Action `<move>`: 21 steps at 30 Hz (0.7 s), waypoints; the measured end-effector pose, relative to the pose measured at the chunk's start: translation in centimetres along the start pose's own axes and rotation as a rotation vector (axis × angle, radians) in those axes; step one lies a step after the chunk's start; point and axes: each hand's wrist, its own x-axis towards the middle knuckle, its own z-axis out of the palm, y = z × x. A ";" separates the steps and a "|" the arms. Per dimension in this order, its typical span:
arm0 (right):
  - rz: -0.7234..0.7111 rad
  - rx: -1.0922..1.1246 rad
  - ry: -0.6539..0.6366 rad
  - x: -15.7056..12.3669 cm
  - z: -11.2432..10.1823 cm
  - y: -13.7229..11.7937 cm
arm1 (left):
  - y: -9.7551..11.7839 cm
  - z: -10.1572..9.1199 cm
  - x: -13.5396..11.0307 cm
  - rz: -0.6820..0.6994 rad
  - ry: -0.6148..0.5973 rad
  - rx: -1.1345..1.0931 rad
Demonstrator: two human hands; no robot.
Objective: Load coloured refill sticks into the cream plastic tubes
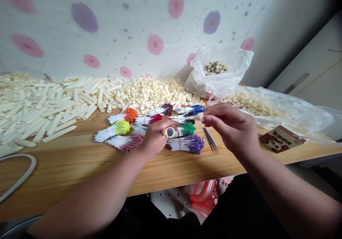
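My left hand [156,137] is closed around a cream pen barrel [170,132]. The barrel's open end faces me, and small tips of several colours show inside it. Just to the right and higher up, my right hand [233,126] pinches a small cream plastic pen part [200,116], which points left and sits apart from the barrel. Under and around the hands lie banded bundles of thin pen refills, among them an orange bundle [124,115], a yellow bundle [113,130], a green bundle [186,129] and a purple bundle [187,144].
Tweezers [211,141] lie below my right hand. Long cream tubes [56,107] and short slotted pieces [157,93] are heaped behind. A plastic bag [196,75] of parts stands back right, near spread small parts [248,104] and a box [283,138]. A white cable [32,164] curves at left.
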 end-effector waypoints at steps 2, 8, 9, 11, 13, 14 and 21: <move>-0.160 -0.106 -0.044 0.1 -1.1 -1.9 | -0.4 -0.1 0.0 0.053 -0.041 0.031; -0.383 -0.303 -0.181 -0.8 -0.8 -4.0 | -0.3 -0.3 -0.1 0.074 -0.164 0.057; -0.398 -0.322 -0.183 -0.9 -0.6 -4.0 | -0.3 -0.3 -0.1 0.070 -0.175 0.066; -0.417 -0.356 -0.179 -1.0 -0.4 -3.7 | -0.1 -0.3 0.0 0.063 -0.192 0.083; -0.423 -0.381 -0.182 -1.1 -0.2 -3.4 | 0.0 -0.3 0.0 0.058 -0.202 0.101; -0.426 -0.392 -0.187 -1.2 -0.1 -3.2 | 0.1 -0.3 0.0 0.059 -0.206 0.109; -0.474 -0.459 -0.277 -1.5 1.0 -2.6 | 0.3 -0.2 -0.3 0.106 -0.221 0.179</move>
